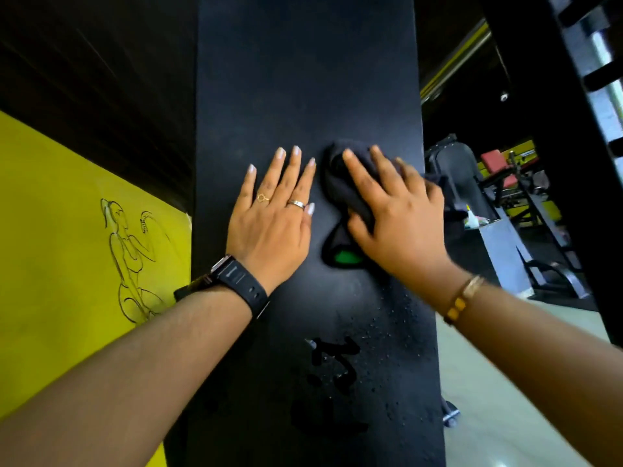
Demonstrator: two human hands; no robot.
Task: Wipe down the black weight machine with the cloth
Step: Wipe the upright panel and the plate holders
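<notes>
R hand (394,217), grip spread flat, presses the bunched cloth (340,190) vs the black weight machine (303,79) panel just above the wet droplets (387,332), prob. to wipe them, while L hand (269,214), grip spread & empty, lies flat beside it, likely bracing.

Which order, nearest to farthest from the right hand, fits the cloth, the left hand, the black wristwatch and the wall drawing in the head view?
1. Cloth, pressed under the right hand.
2. Left hand, flat on the black machine panel, just left.
3. Black wristwatch, on the left wrist, lower left.
4. Line drawing, on the yellow wall, far left.
</notes>
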